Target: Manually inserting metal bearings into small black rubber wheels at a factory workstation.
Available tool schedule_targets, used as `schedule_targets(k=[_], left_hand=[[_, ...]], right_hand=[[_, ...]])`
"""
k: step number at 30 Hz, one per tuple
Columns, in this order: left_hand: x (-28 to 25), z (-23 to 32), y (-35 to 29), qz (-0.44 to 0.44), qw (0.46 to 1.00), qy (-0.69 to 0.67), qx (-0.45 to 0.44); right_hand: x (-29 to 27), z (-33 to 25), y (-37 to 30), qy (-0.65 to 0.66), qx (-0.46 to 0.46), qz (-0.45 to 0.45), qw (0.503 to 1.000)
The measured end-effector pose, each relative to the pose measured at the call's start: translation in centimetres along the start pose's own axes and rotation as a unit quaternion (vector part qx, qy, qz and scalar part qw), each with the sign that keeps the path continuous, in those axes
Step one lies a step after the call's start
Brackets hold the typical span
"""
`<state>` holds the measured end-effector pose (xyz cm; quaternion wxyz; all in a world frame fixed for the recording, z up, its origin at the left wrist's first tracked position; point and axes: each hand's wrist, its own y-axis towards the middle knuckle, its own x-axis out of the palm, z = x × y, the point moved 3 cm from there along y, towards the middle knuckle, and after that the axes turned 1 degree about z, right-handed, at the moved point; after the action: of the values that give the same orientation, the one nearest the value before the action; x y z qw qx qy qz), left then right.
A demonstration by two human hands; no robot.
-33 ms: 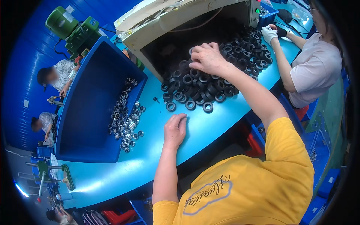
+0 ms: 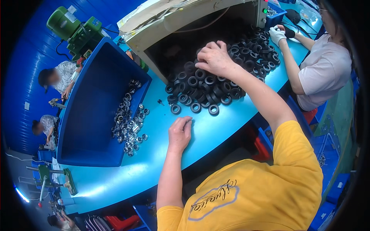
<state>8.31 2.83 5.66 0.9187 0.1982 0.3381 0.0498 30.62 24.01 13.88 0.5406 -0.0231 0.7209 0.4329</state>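
My right hand (image 2: 216, 59) reaches over a heap of black rings (image 2: 210, 90), which lies on the blue table in front of a box-like housing. Its fingers are bent and spread, and no ring shows clearly in them. A dark ring shape behind the fingertips is hard to make out. My left hand (image 2: 180, 133) rests on the table nearer to me, fingers curled together; whatever they may hold is hidden. Beyond it a few rings (image 2: 213, 110) lie flat at the heap's near edge. A small dark screw-like piece (image 2: 160, 102) lies left of the heap.
A large blue bin (image 2: 92, 115) lies tipped at the left, shiny metal parts (image 2: 131, 129) spilling from it onto the table. The pale housing (image 2: 154, 30) has a dark opening. At the right sits a co-worker (image 2: 323, 69) with a gloved hand. A green machine (image 2: 73, 30) stands behind.
My right hand has shifted slightly right, and the grey ring edge seen by its fingertips has become darker and less distinct. My left hand stays in place.
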Motion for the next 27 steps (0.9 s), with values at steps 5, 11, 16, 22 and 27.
schedule_targets(k=[5,11,16,22,27], left_hand=[[0.0,-0.5,-0.1,0.006,1.0,0.007,0.003],[-0.2,-0.5,0.4,0.002,1.0,0.02,0.012],[-0.3,-0.7,0.7,-0.011,1.0,0.007,0.01],[-0.1,-1.3,0.9,-0.031,0.999,-0.001,0.034],[-0.8,-1.3,0.5,-0.024,1.0,0.008,0.014]], right_hand=[[-0.4,-1.9,2.2,-0.044,-0.05,0.148,0.987],[8.9,-5.6,10.7,0.025,0.001,-0.12,0.992],[18.4,-2.2,18.0,0.005,0.077,-0.145,0.986],[25.3,3.8,22.6,0.069,0.14,-0.02,0.988],[26.1,2.0,23.9,0.105,0.129,0.02,0.986]])
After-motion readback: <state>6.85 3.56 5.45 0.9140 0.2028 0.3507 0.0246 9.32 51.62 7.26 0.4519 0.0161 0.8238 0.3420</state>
